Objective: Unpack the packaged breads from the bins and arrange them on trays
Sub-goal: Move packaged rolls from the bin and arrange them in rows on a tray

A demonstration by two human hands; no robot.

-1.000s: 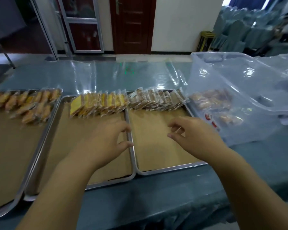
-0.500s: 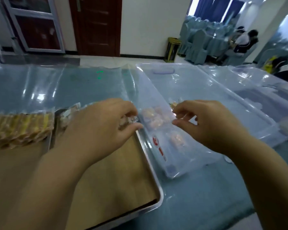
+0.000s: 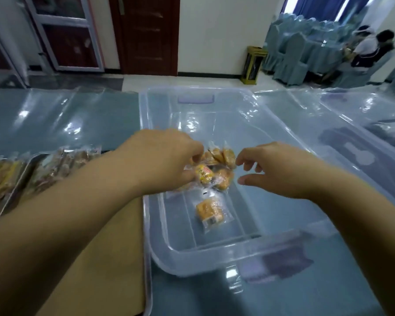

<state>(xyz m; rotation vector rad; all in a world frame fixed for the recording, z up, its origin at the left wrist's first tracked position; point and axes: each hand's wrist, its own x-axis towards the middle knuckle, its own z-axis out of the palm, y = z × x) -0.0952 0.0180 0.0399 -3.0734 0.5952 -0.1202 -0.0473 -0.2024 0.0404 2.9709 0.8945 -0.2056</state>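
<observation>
A clear plastic bin stands on the table in front of me. Inside it lies a small heap of packaged breads, with one more packet lying alone nearer to me. My left hand reaches into the bin and pinches a yellow packet at the heap's edge. Just right of the heap hovers my right hand, fingers loosely curled and holding nothing. A metal tray lined with brown paper sits left of the bin, a row of packaged breads along its far end.
A second tray's yellow packets show at the far left. Another clear bin lies to the right. Clear plastic sheeting covers the blue table. People sit by covered chairs at the back right.
My view has swung right, from the trays to the bin. Both hands moved from over the tray into the bin, and my left hand has taken hold of a packet.
</observation>
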